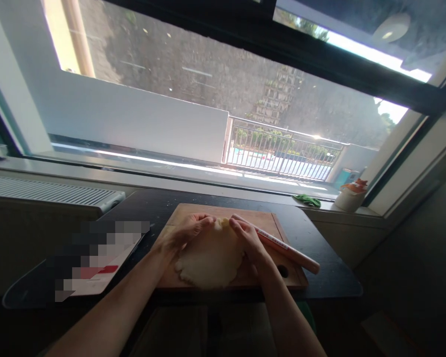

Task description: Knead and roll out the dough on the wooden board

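Observation:
A flat, pale sheet of dough [210, 260] with an uneven edge lies over a wooden cutting board [193, 210]. My left hand [193, 229] pinches the dough's far edge from the left, its fingers closed. From the right, my right hand [248, 240] pinches the same edge, thumb on top, a short way from the left fingertips. Between the two hands the edge looks gathered and bumpy. A rolling pin [290, 250] rests slantwise on the board beside my right hand, its near end reaching past the board's right side. Some fingers are hidden behind the dough.
The board stands on a dark table [319, 253]. A partly blurred flat item [100, 277] lies at the table's left. Behind are a radiator [52, 191], a windowsill with a green cloth [307, 200] and a white pot [349, 198], and a large window.

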